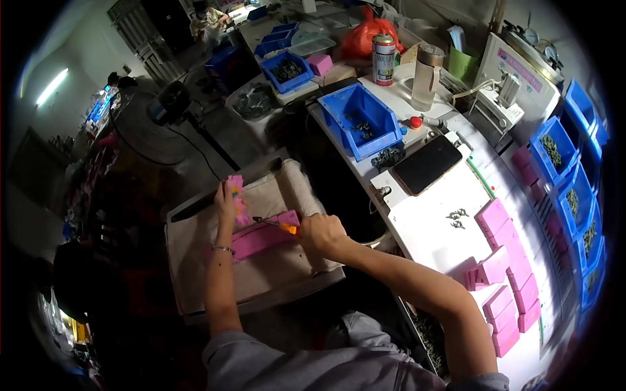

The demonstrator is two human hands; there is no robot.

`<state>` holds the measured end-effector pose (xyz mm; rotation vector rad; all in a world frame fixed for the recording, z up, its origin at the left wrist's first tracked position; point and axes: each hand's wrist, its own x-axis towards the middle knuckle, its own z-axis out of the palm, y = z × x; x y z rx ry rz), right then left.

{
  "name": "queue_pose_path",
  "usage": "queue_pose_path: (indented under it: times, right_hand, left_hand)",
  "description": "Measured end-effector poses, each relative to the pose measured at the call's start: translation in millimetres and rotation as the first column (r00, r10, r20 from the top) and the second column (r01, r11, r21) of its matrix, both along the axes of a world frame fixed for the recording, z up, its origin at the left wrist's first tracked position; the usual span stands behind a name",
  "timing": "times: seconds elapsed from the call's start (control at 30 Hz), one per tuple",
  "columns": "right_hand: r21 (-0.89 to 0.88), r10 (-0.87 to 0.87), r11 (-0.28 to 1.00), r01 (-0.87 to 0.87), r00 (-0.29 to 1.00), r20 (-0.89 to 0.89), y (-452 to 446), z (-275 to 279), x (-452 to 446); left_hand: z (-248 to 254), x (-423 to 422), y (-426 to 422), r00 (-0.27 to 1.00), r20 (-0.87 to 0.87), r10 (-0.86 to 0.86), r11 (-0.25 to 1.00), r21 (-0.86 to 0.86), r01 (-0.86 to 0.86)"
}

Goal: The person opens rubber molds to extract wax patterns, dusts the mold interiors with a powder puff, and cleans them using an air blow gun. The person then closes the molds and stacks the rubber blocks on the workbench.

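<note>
My left hand (225,201) is closed around a pink block (241,212) with an uneven, partly yellowish face, held up over a cloth-covered tray (189,274). In my right hand (324,234) is a screwdriver-like tool with an orange handle (289,229). Its dark, thin end points left and lies close to the pink block; whether they touch I cannot tell. Beneath both hands, a row of pink blocks (261,240) rests on the cloth. A rolled pale cloth (298,186) lies along the tray's right side.
On the white table to the right are pink blocks (502,260), small dark green pieces (458,218), a phone (427,164) and a blue bin (358,124). A spray can (384,60) and a bottle (427,77) stand behind. Blue bins (554,153) line the far right. A fan (171,101) stands left.
</note>
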<state>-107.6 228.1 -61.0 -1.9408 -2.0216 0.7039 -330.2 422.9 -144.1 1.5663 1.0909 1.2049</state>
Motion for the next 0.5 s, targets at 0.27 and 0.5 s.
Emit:
queue_pose_path:
  times: [0.27, 0.5]
  right_hand:
    - [0.170, -0.058, 0.982, 0.078, 0.991, -0.120, -19, 16, 8]
    - [0.321, 0.094, 0.681, 0.659, 0.356, -0.930, -74, 54, 9]
  left_hand:
    - [-17, -6, -5, 0.966, 0.252, 0.051, 0.998, 0.010, -0.055]
    - [-4, 7, -35, 0.915, 0.389, 0.109, 0.987, -0.150, -0.054]
